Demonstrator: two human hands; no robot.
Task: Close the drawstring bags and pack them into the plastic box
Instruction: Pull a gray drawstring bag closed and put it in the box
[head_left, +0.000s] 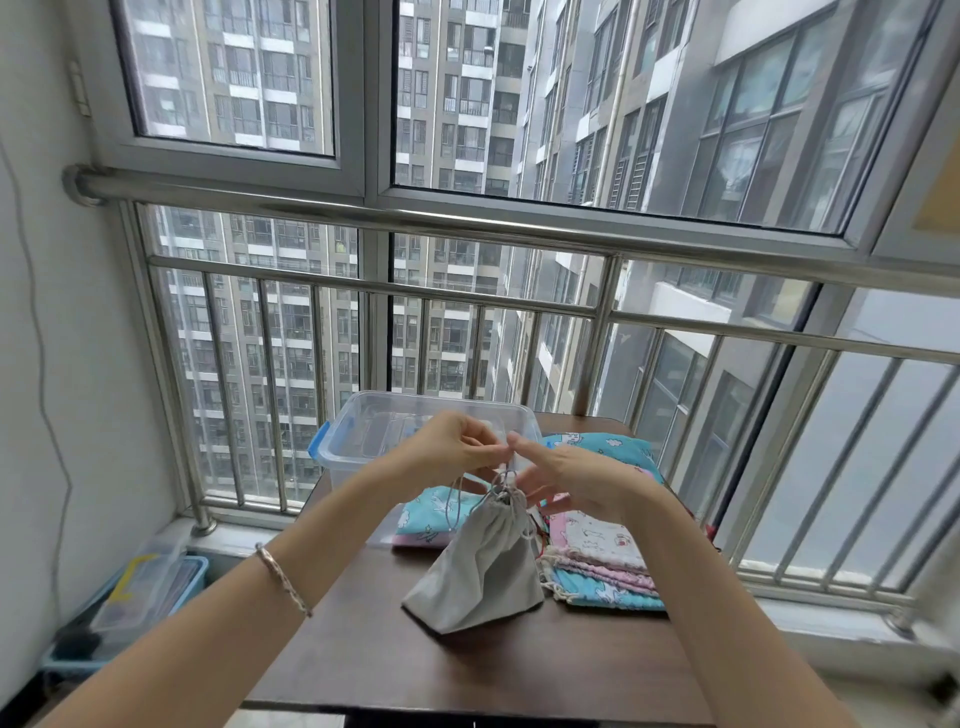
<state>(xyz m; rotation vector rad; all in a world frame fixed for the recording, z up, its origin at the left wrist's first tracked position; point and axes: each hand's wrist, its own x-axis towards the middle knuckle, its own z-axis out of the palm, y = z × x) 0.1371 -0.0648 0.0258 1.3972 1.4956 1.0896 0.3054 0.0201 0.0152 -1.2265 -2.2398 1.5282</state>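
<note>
A grey drawstring bag (480, 566) hangs above the dark wooden table (374, 654), its neck gathered tight and its bottom touching the tabletop. My left hand (452, 441) pinches the grey cord above the neck. My right hand (566, 480) is just to the right of the neck, fingers partly spread, fingertips on the same cord. A clear plastic box (363, 426) with blue latches stands open at the table's far side, behind my hands. What lies inside the box is hard to make out.
A stack of pink and blue printed bags (597, 561) lies at the right. Another blue printed bag (431, 514) lies behind the grey one, a further one (608, 447) beside the box. A steel railing (467, 306) and window stand right behind the table. A blue bin (130, 597) sits on the floor, left.
</note>
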